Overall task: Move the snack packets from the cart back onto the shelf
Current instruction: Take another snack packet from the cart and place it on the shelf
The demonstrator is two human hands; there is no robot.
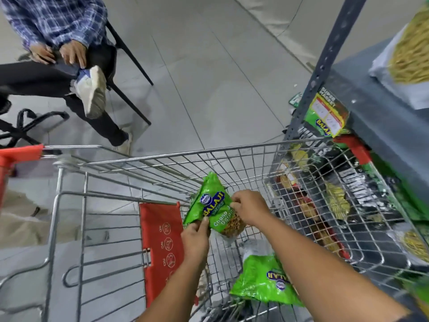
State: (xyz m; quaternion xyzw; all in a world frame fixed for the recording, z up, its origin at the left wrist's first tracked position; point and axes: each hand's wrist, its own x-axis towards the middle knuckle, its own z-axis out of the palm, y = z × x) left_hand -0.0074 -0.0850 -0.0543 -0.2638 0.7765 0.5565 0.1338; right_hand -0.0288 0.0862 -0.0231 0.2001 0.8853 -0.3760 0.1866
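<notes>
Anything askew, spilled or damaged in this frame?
Nothing spilled or torn. Both hands, left and right, hold a green packet over the cart; another packet lies inside. A small green scrap lies on the floor by the shelf post.

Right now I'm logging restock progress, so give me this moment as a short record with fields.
held item: green snack packet, pinched by both hands above the cart
left hand: grips its lower edge
right hand: grips its right side
left in cart: second green packet lying inside the wire cart
shelf: to the right, already stocked with packets
bystander: seated person, upper left
</notes>
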